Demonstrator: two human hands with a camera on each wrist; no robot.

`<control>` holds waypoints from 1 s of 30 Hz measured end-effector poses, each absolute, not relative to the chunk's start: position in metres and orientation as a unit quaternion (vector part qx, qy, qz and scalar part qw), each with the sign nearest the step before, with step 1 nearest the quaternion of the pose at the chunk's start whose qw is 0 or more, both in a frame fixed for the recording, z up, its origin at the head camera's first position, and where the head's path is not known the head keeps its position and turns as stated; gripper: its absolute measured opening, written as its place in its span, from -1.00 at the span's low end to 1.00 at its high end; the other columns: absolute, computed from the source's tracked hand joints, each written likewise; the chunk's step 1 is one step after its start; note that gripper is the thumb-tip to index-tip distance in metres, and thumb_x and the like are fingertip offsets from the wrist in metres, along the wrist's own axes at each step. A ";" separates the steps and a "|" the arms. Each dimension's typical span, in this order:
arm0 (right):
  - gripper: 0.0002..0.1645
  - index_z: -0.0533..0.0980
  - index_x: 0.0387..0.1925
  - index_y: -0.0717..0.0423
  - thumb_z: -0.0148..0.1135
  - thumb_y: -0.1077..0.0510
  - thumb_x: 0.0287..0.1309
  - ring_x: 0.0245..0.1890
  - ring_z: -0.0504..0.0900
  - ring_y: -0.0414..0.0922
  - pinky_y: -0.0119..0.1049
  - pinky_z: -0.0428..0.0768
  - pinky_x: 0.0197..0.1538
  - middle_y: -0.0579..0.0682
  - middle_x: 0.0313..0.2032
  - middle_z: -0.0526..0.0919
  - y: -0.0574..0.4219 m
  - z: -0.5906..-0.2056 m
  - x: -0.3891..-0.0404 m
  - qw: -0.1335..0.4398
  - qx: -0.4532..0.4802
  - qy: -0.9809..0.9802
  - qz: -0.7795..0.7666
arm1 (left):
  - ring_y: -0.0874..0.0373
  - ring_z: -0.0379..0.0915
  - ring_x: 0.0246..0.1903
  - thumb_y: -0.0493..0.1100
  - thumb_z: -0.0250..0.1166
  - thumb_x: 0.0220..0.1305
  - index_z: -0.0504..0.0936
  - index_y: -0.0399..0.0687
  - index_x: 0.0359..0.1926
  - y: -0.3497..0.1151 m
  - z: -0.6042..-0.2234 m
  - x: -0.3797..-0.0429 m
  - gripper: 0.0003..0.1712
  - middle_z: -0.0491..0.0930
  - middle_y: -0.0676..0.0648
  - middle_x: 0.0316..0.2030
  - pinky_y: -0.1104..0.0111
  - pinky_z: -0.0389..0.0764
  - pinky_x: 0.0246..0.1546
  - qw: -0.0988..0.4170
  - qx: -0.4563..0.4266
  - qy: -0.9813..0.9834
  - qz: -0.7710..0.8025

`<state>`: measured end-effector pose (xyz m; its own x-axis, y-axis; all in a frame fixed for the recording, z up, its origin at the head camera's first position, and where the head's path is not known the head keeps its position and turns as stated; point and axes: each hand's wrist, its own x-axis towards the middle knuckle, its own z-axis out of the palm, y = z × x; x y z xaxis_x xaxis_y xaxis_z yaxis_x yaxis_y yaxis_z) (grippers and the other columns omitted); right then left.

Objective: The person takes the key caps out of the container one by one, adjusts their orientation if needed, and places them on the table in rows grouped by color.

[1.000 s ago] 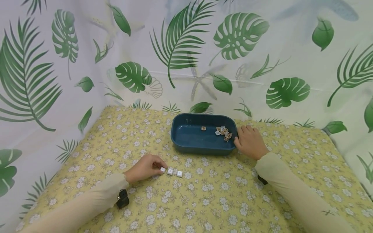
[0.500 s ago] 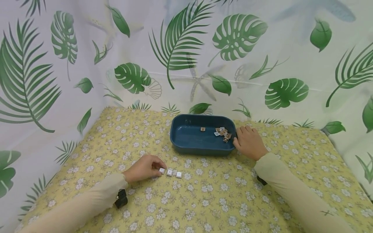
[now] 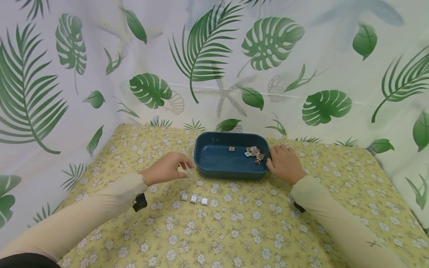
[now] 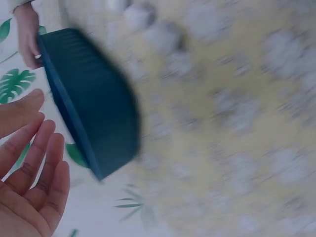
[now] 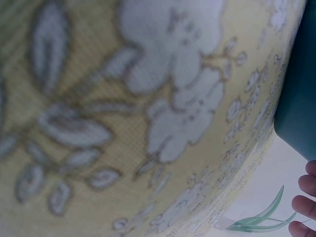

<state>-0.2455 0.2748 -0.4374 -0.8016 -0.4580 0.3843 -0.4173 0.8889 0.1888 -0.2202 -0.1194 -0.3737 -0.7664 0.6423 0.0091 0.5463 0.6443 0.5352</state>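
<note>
My left hand (image 3: 167, 168) hovers off the left end of a dark blue plastic tub (image 3: 231, 174), fingers loosely spread and holding nothing. In the left wrist view its fingers (image 4: 30, 165) show beside the tub's rim. At the other end, my right hand (image 3: 286, 163) grips the tub by its right rim, thumb at the edge. Three small white tiles lie in a short row on the cloth: a left one (image 3: 184, 197), a middle one (image 3: 193, 199) and a right one (image 3: 204, 201). Inside the tub, several brown and white tiles (image 3: 257, 155) are heaped on the right, with a lone brown tile (image 3: 231, 149) nearer the middle.
A yellow flowered cloth (image 3: 234, 230) covers the table. Behind it and on the left hang white curtains (image 3: 207, 111) printed with green leaves. Black wrist straps show at the left cuff (image 3: 140, 202) and under the right cuff (image 3: 299, 207).
My left hand has let go of the leftmost white tile, leaving it in the row, and has moved up and away toward the tub. The right hand keeps its hold on the rim.
</note>
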 end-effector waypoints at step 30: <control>-0.69 0.46 -0.28 0.31 0.05 0.09 0.18 -0.31 0.49 0.13 0.02 0.46 -0.24 0.22 -0.34 0.53 0.280 -0.444 -0.250 0.214 0.227 -0.949 -0.038 | 0.15 0.56 -0.16 -0.10 0.31 0.21 0.70 -0.06 -0.14 0.062 -0.347 -0.342 -0.78 0.68 -0.02 -0.19 0.35 0.56 -0.10 0.069 0.410 0.900 0.130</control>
